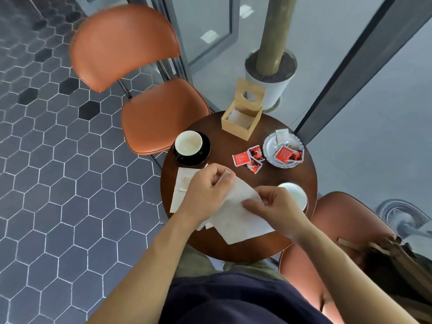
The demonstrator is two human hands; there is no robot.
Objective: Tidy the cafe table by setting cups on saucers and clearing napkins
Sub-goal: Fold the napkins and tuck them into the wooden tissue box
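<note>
Both hands hold one white napkin (238, 216) over the near part of the round dark wood table (233, 141). My left hand (208, 188) pinches its far corner; my right hand (273, 206) grips its right edge. A second, stained napkin (182, 188) lies flat on the table under my left hand. A white cup (188, 143) stands on a black saucer (203, 155) at the table's left. Another white cup (297, 195) sits at the right edge, partly hidden behind my right hand; I cannot tell if a saucer is under it.
A wooden napkin box (243, 118) stands at the table's far side. Red sachets (247, 158) lie mid-table, more on a silver dish (271, 146) at the right. Orange chairs stand at the far left (163, 113) and near right (346, 218). A white planter (273, 85) stands behind.
</note>
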